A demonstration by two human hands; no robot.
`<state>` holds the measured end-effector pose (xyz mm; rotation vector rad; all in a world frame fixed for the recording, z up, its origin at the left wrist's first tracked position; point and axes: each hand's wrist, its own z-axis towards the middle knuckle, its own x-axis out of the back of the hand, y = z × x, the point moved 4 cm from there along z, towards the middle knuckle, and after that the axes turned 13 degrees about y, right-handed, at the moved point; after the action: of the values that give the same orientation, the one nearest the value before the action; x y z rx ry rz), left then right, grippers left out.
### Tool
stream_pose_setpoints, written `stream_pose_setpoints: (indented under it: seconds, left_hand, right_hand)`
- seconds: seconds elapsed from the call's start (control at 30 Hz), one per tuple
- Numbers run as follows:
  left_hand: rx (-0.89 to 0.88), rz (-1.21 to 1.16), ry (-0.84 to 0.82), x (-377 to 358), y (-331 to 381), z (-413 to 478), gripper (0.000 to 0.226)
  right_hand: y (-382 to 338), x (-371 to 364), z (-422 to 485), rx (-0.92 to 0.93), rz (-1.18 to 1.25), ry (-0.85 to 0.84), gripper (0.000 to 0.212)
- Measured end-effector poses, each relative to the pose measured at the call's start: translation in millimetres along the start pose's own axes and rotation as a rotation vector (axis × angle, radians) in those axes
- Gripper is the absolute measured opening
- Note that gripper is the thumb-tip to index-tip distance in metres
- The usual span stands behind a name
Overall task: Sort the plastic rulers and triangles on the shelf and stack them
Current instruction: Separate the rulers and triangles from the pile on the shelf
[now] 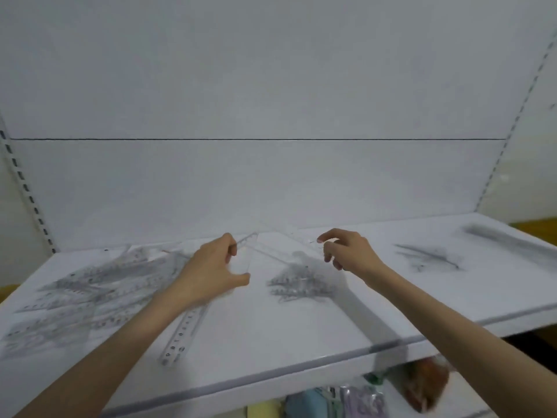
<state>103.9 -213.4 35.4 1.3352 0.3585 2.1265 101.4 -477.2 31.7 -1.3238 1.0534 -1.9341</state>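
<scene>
One lone ruler point(180, 339), perhaps four piles point(298, 282)

Clear plastic rulers and triangles with printed scales lay on the white shelf point(301, 333): a wide jumbled heap point(90, 294) at the left, a small pile point(301, 285) in the middle, and two blurred groups point(428, 256) at the right. A lone ruler point(184, 336) slanted toward the front edge. The left hand point(211, 273) held a clear triangle point(244, 260) near the back.

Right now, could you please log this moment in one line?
left hand: holds clear triangle; right hand: grip unclear; ruler pile: shelf left
</scene>
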Motion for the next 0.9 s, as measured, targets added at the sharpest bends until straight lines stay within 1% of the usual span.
stream_pose_setpoints:
  seconds: [0.1,0.2,0.27,0.43,0.53,0.63,0.7,0.8,0.9]
  left_hand:
    - [-0.070,-0.068,-0.047,-41,52,15,0.037]
    - [-0.132,-0.120,-0.095,-85,107,28,0.032]
    - [-0.168,-0.138,-0.119,-119,144,33,0.036]
    - [-0.230,-0.181,-0.174,-209,242,41,0.049]
    - [-0.259,-0.229,-0.212,-257,306,43,0.057]
    - [-0.273,-0.259,-0.232,-302,355,41,0.055]
    - [-0.266,-0.253,-0.232,-328,373,41,0.056]
    - [-0.218,-0.256,-0.246,-352,386,42,0.058]
    - [-0.194,-0.223,-0.247,-364,387,45,0.062]
  right_hand:
    - [31,56,3,-0.002,-0.013,0.058,0.024]
    - [66,112,5,0.000,-0.079,0.062,0.037]
    - [94,152,7,-0.001,-0.103,0.073,0.042]
    - [166,265,23,0.032,-0.243,0.170,0.036]
    - [210,337,31,0.039,-0.297,0.243,0.037]
    - [252,397,38,0.059,-0.348,0.307,0.038]
    - [275,424,44,0.081,-0.388,0.337,0.035]
    - [300,442,62,0.147,-0.469,0.339,0.033]
    - [312,436,91,0.206,-0.510,0.264,0.034]
